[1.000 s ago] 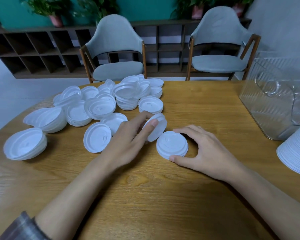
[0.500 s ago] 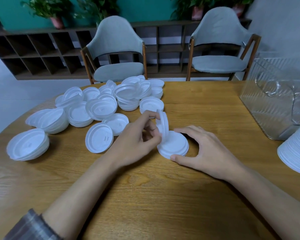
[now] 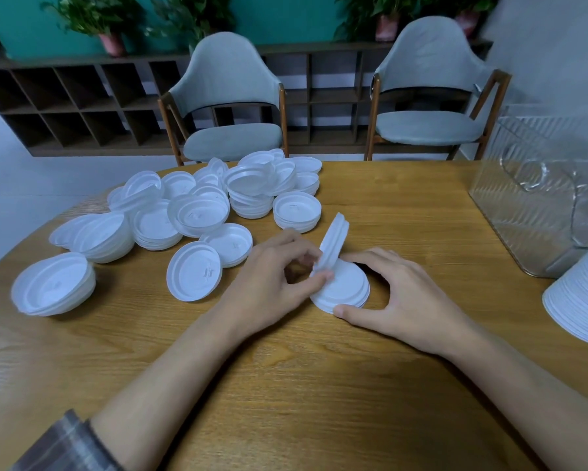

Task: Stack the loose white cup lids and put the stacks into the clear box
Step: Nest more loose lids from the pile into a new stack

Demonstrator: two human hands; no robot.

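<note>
My L hand pinches a tilted lid w/ its edge on the small stack, R hand curled round that stack on the worktop.

Single view, head-worn wide-angle, faces forward and down across wooden table. Near range: left hand and right hand mid-frame, forearms enter from bottom edge. Centre falls on tilted lid and flat stack between hands. Upper left: loose lid pile; clear box cut by right edge. Far behind at top: chairs, shelf; edges bowed by lens
</note>
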